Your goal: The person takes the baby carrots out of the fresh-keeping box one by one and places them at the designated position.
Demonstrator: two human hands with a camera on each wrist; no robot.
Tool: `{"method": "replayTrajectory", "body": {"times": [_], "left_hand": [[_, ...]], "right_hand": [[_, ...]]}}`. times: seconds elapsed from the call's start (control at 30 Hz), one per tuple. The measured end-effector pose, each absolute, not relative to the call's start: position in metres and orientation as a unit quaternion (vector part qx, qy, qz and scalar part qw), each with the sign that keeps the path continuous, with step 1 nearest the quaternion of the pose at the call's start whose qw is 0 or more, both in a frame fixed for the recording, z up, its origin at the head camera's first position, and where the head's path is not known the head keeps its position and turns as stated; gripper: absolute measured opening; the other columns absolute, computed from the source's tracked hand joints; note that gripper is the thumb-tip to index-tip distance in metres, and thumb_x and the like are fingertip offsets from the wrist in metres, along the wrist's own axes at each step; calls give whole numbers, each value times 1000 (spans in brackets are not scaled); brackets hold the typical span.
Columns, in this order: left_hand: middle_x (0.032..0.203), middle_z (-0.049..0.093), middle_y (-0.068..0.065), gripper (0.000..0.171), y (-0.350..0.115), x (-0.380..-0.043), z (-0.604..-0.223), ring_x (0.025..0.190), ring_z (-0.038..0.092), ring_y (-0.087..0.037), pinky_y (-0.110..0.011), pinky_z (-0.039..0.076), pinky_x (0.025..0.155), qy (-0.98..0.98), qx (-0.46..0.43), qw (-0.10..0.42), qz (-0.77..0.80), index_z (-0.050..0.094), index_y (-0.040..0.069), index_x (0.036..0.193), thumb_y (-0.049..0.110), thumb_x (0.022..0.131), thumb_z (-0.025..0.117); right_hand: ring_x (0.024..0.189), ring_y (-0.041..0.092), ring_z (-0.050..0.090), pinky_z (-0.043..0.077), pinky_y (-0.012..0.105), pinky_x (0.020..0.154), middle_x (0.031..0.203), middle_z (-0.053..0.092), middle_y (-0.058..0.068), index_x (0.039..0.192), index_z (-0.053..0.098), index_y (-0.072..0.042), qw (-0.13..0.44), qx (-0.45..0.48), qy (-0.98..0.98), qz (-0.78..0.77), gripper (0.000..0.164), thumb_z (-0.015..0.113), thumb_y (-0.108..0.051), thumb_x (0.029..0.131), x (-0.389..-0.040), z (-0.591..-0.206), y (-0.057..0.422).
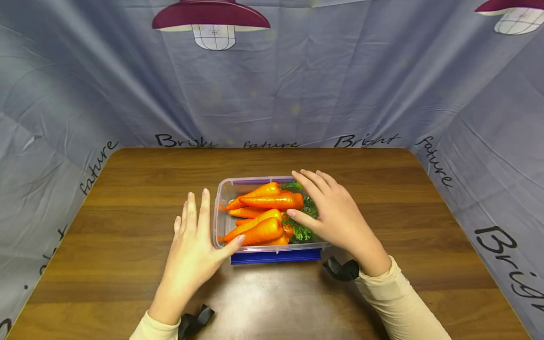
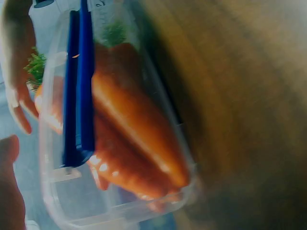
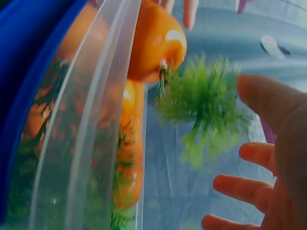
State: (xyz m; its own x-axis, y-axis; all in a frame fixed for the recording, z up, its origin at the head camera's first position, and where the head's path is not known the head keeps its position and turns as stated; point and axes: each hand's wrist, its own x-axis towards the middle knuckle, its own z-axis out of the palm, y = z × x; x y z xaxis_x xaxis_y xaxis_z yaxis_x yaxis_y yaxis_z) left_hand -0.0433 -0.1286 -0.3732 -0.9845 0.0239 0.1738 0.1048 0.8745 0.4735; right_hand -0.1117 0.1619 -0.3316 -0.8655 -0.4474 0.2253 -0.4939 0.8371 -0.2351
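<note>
A clear plastic food container (image 1: 221,189) with blue side clips sits on the table, filled with several orange carrots (image 1: 263,231) that have green leafy tops (image 1: 303,231). My left hand (image 1: 193,245) is at the container's left end, fingers straight and spread, thumb over the near left part of the rim. Over the right end hovers my right hand (image 1: 335,212), fingers extended above the greens, holding nothing. In the right wrist view its spread fingers (image 3: 244,189) are beside a leafy top (image 3: 204,105). The left wrist view shows carrots (image 2: 139,120) through the container's side, behind a blue clip (image 2: 79,96).
The container stands on a brown wooden table (image 1: 140,189). Grey-blue fabric printed with lamps and lettering (image 1: 297,85) hangs around the back and sides. Black straps (image 1: 342,269) are at both wrists, beside cream sleeves (image 1: 395,302).
</note>
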Motion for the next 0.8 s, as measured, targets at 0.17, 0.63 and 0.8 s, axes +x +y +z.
{"method": "replayTrajectory", "body": {"times": [0.17, 0.63, 0.8], "left_hand": [[166, 8, -21, 127, -128, -43, -389, 147, 21, -51, -66, 21, 118, -955, -40, 52, -290, -1, 23, 161, 76, 71, 70], [168, 7, -6, 133, -124, -40, -419, 153, 17, -33, -64, 25, 117, -910, -28, 47, -410, -6, 33, 159, 68, 64, 81], [164, 25, -10, 134, -120, -39, -430, 142, 40, -36, -61, 36, 113, -887, -8, 49, -458, -7, 40, 157, 60, 64, 87]], "right_hand": [[141, 27, 40, 40, 58, 109, 153, 45, -2, 155, 33, -32, 53, 305, -938, 153, 75, 55, -66, 91, -113, -328, 153], [122, 24, 56, 48, 44, 102, 145, 56, -7, 150, 43, -29, 0, 462, -881, 101, 67, 68, -47, 91, -124, -321, 124], [130, 22, 55, 46, 44, 106, 149, 52, -8, 152, 42, -27, -39, 492, -864, 97, 69, 71, -39, 90, -127, -320, 118]]}}
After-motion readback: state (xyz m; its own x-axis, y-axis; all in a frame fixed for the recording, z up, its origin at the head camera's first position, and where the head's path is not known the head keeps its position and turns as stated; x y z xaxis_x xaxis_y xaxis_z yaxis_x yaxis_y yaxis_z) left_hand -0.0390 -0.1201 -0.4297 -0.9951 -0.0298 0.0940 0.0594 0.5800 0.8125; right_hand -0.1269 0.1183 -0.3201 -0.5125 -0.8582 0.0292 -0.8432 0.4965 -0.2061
